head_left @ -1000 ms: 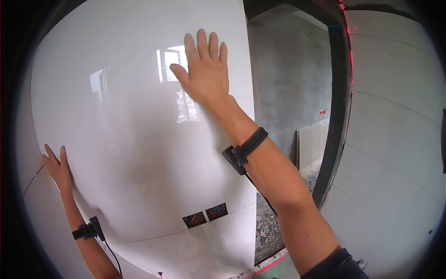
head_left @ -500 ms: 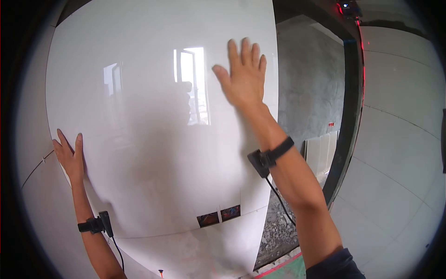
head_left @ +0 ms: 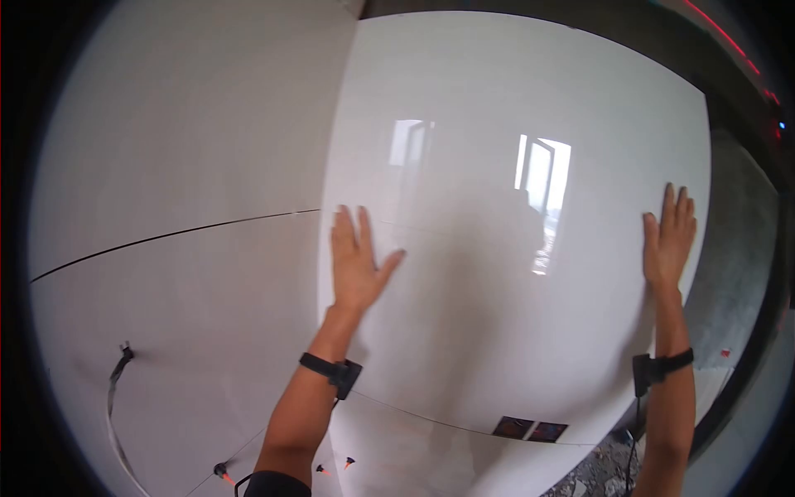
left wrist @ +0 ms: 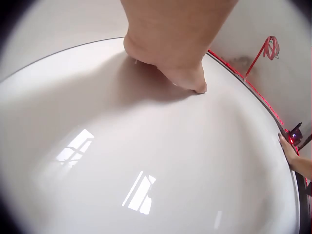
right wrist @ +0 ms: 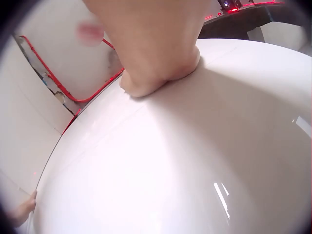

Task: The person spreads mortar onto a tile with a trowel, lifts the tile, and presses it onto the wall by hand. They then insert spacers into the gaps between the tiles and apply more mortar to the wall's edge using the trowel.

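Note:
A large glossy white wall tile [head_left: 497, 273] stands upright, with window reflections on its face. My left hand [head_left: 356, 265] lies on it near its left edge, fingers straight and thumb spread toward the middle. Close to the right edge, my right hand [head_left: 671, 242] rests with fingers pointing up. In the left wrist view the left hand [left wrist: 175, 58] meets the tile's surface, its fingers mostly hidden behind the wrist. The right wrist view likewise has the heel of the right hand [right wrist: 158, 78] against the tile. Neither hand grips anything.
Two socket cutouts [head_left: 530, 429] sit low in the tiled wall. On the adjoining left wall, a cable [head_left: 112, 398] sticks out and a dark seam [head_left: 182, 234] runs to the corner. Orange-and-black tile clips [head_left: 222, 471] show near the bottom. Rubble [head_left: 592, 472] lies beyond the right edge.
The head view has swung left, bringing in more of the left wall. My right hand has moved lower and toward the right edge; the left has shifted from the corner seam onto the tile's face.

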A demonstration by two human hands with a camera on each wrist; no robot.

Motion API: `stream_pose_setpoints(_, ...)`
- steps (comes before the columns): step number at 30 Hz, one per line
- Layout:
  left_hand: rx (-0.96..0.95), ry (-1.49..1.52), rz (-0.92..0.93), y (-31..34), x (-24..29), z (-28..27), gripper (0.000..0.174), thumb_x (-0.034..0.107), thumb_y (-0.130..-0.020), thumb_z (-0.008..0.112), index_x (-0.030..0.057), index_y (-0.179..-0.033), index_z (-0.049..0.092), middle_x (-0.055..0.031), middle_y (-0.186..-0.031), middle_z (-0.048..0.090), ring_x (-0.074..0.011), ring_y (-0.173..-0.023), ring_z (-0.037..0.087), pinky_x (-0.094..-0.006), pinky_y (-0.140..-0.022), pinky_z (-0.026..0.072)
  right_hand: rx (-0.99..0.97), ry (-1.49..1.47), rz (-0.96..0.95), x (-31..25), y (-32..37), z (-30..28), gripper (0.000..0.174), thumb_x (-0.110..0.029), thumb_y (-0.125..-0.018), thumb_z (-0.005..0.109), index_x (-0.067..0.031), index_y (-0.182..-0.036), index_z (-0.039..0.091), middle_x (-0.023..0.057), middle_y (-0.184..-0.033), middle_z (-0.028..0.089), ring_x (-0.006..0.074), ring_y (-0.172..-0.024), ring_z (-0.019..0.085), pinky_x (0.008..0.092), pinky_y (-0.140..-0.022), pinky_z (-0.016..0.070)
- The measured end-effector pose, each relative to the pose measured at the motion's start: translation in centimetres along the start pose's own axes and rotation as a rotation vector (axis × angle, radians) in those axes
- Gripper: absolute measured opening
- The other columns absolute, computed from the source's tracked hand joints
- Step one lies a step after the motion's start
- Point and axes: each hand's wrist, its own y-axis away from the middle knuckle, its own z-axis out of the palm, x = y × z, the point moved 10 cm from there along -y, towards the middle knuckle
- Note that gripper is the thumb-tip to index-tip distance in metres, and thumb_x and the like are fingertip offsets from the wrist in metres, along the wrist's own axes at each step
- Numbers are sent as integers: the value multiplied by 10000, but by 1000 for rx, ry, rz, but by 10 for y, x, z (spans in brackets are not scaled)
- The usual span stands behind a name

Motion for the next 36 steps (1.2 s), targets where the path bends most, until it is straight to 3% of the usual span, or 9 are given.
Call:
stream_pose_setpoints(4, -113, 33, 41, 5, 13, -3, 984, 426, -856, 709, 5, -1548, 151, -325, -1576, 108, -450, -1474, 117, -523, -1188, 112, 30, 6, -92, -48, -7, -28, 642, -471, -995, 412, -130, -1530, 322, 171, -1596, 241, 369, -1489, 161, 519, -1202, 106)
stream_pose_setpoints(6, -107, 26, 38, 5, 14, -3, 979, 426, -855, 711, 3, -1546, 161, -320, -1578, 112, -450, -1473, 122, -522, -1188, 112, -69, 6, -276, -88, -1, -22, 652, -504, -992, 401, -135, -1525, 335, 162, -1595, 248, 362, -1490, 162, 523, -1201, 110)
stream_pose_setpoints(12, -89, 51, 51, 4, 13, -6, 959, 434, -841, 725, 10, -1536, 219, -308, -1577, 145, -451, -1468, 144, -528, -1184, 118, -35, -1, -218, -83, 3, -16, 680, -557, -982, 380, -151, -1526, 339, 153, -1596, 253, 358, -1490, 165, 530, -1201, 102)
stream_pose_setpoints(14, -84, 39, 31, 4, 10, -7, 958, 438, -835, 731, 12, -1533, 232, -306, -1575, 155, -452, -1467, 148, -530, -1182, 121, 2, 11, -268, -99, -1, -33, 670, -546, -984, 382, -164, -1532, 330, 138, -1603, 244, 348, -1494, 157, 523, -1203, 106)
stream_pose_setpoints(19, -96, 50, 29, 7, 6, -4, 957, 475, -832, 728, 24, -1530, 253, -303, -1576, 154, -450, -1468, 146, -537, -1180, 122, -6, 44, -283, -101, 0, -3, 670, -558, -991, 358, -183, -1543, 299, 109, -1612, 228, 319, -1501, 146, 523, -1209, 103)
stream_pose_setpoints(23, -95, 80, 13, 8, 5, -6, 944, 484, -830, 728, 31, -1524, 275, -300, -1575, 161, -449, -1468, 147, -539, -1179, 123, 19, 82, -289, -107, 0, -14, 672, -575, -986, 348, -199, -1542, 303, 98, -1612, 232, 309, -1501, 150, 521, -1211, 105)
stream_pose_setpoints(25, -59, 74, 31, 7, 5, -8, 941, 492, -823, 733, 32, -1517, 295, -295, -1573, 176, -444, -1468, 155, -538, -1179, 129, 1, 14, -380, -127, 1, -26, 671, -582, -987, 340, -204, -1541, 308, 96, -1610, 238, 310, -1500, 154, 521, -1211, 109)
stream_pose_setpoints(29, -96, 75, 32, 12, 11, -12, 935, 498, -821, 734, 43, -1516, 307, -286, -1570, 196, -442, -1467, 162, -536, -1180, 126, 8, 78, -343, -122, 10, -10, 666, -586, -990, 323, -208, -1538, 315, 96, -1606, 248, 309, -1498, 163, 520, -1210, 116)
stream_pose_setpoints(36, -122, 161, 223, 18, 62, -10, 913, 490, -789, 759, 87, -1501, 351, -229, -1572, 237, -402, -1453, 239, -534, -1173, 208, 8, 61, -333, -119, 4, -10, 648, -578, -993, 313, -225, -1537, 318, 95, -1603, 259, 303, -1497, 170, 507, -1214, 116)
